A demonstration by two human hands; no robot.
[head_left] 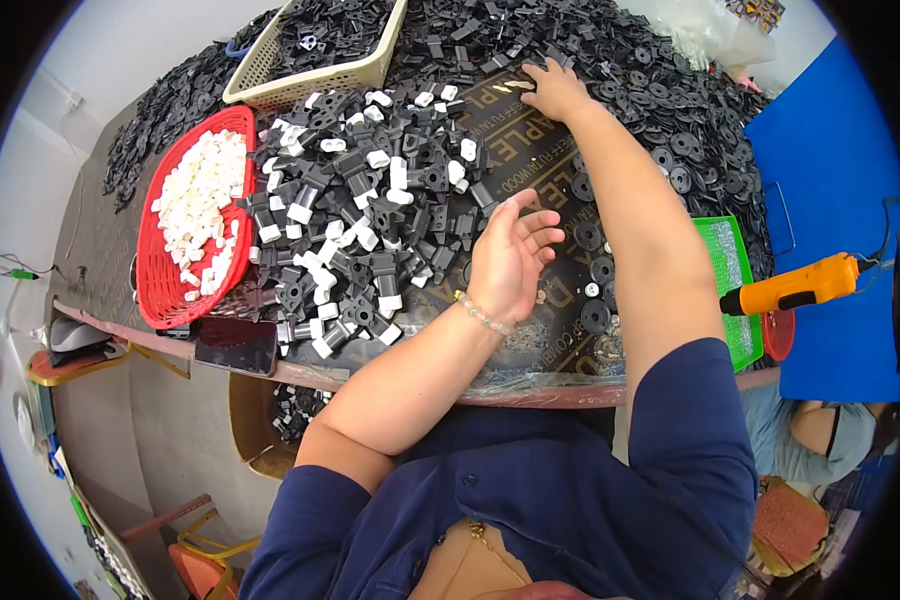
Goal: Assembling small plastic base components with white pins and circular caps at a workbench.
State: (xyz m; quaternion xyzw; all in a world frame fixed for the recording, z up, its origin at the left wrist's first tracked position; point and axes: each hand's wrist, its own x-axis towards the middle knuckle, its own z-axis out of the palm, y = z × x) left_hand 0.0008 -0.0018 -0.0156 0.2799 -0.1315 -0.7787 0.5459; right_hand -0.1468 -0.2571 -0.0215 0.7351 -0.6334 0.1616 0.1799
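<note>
My left hand (506, 262) hovers over the near middle of the dark table (530, 165), palm turned to the right, fingers loosely apart with nothing in them. Stretched far forward, my right hand (558, 92) has its fingers spread at the edge of a heap of small black plastic parts (470, 45); no part shows in its grasp. Left of my left hand lies a pile of black plastic pieces with white end caps (370, 185). Black round discs (682, 145) are heaped beyond my right forearm, and several more lie in a loose row beneath it.
A red basket (145, 250) holds small white pieces; a beige basket (315, 82) holds black parts. An orange power screwdriver (800, 284) is by a green tray (740, 330) at right, near a blue panel (830, 170). A phone (235, 345) lies at the front edge.
</note>
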